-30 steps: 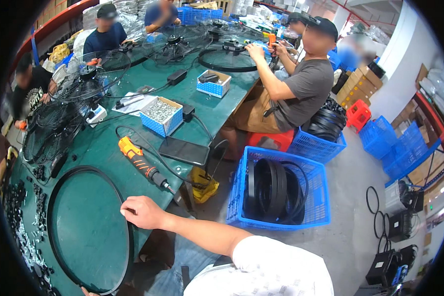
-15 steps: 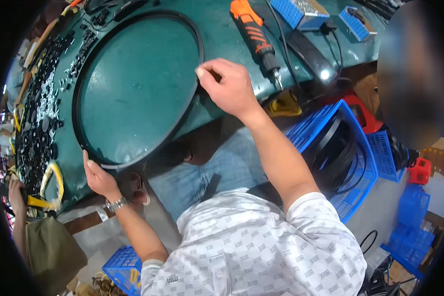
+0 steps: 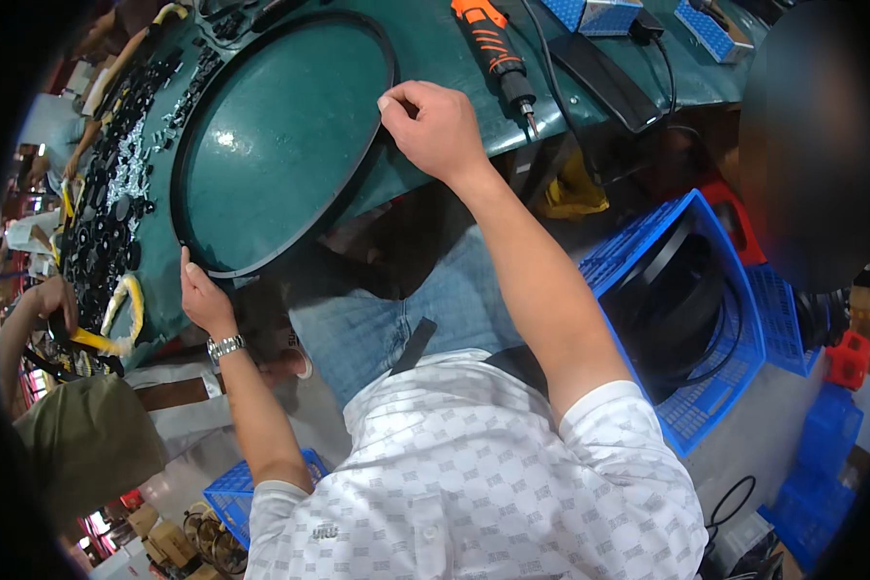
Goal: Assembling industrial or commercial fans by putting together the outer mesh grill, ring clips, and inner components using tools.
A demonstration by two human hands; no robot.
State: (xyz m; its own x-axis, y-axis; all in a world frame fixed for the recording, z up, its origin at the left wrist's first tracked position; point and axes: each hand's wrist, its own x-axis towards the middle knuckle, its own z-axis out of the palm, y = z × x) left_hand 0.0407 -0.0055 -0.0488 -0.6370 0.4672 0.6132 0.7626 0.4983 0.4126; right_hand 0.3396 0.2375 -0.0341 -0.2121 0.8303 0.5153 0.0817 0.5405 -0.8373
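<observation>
**Two hands on a large black ring at the edge of a green worktop**

The right hand [image 3: 435, 126] is curled over the right side of a large black ring [image 3: 191, 130], thumb and fingers pressed together on the rim where it passes near the worktop's edge. The left hand [image 3: 203, 295] lies against the ring's lower left arc, fingers held together along its outside; whether they wrap under the rim cannot be told. A metal wristwatch [image 3: 224, 346] sits on that wrist.

The ring lies flat on the green worktop [image 3: 280, 135], its lower arc reaching the near edge. Just right of the right hand lies an orange and black power screwdriver [image 3: 495, 46], tip pointing toward the person, with a black cable [image 3: 561, 106] running beside it. Left of the ring, a spread of small black parts [image 3: 116, 208] covers the worktop.

Beyond the worktop's edge, at the person's right, a blue plastic crate [image 3: 691, 319] stands on the floor holding more black rings. At far left another person's hand [image 3: 53, 295] rests near the small parts.
</observation>
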